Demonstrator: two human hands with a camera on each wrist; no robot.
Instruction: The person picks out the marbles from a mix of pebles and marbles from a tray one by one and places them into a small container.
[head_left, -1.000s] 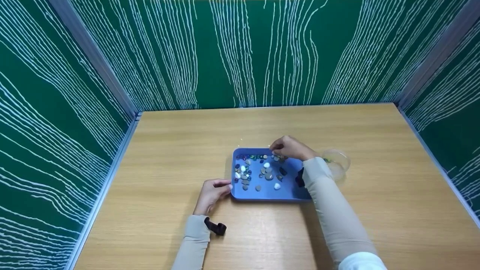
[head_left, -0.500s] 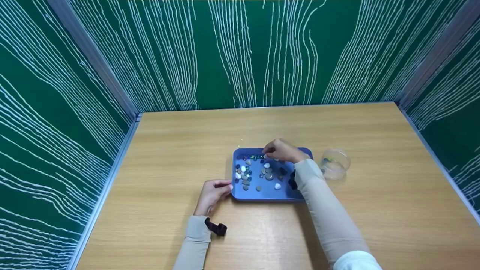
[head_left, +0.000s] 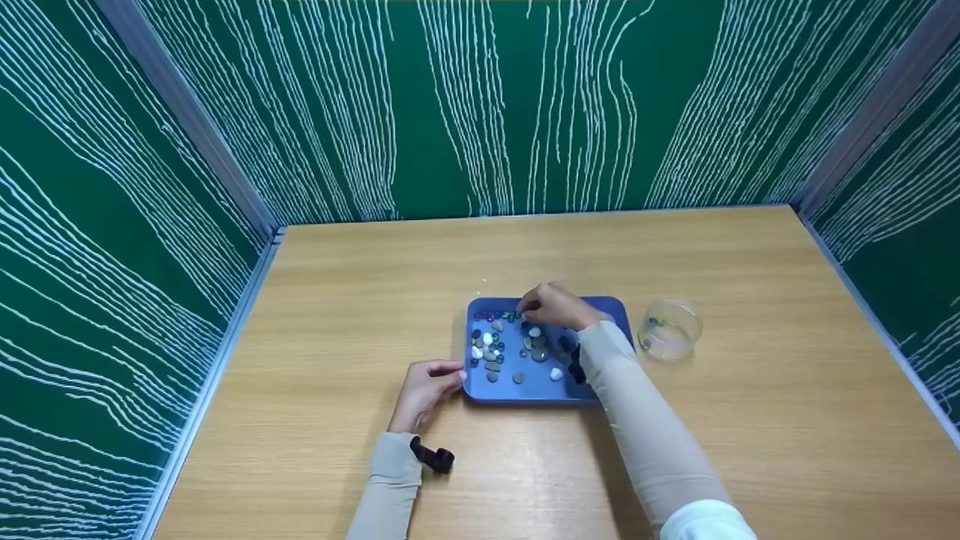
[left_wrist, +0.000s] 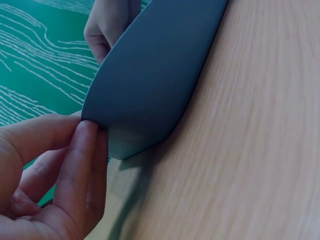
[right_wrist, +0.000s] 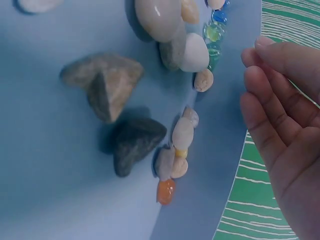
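In the head view my left hand (head_left: pixel 425 390) grips the near left corner of a blue tray (head_left: pixel 600 386). The left wrist view shows its thumb and fingers pinching the tray's rim (left_wrist: pixel 155 60). My right hand (head_left: pixel 559 306) reaches over the far side of the tray. In the right wrist view its fingertips (right_wrist: pixel 257 77) bend toward the thumb beside the far wall; whether they pinch something small is hidden. Near them a cream pebble (right_wrist: pixel 204 80) ends a row of green glass beads (right_wrist: pixel 213 32). Further along lie pale pebbles (right_wrist: pixel 182 132) and an orange bead (right_wrist: pixel 166 191).
A clear round container (head_left: pixel 670 330) with a few coloured pieces stands right of the tray. Grey stones (right_wrist: pixel 137 142), white pebbles (head_left: pixel 556 373) and dark beads lie inside the tray. Tiny yellow bits (head_left: pixel 481 286) lie on the wooden table (head_left: pixel 300 315) behind it. Green white-lined walls surround the table.
My right hand has moved left along the tray's far edge, from the pale pebbles toward the bead row, bringing the clear container fully into view. The left hand stays at the corner.
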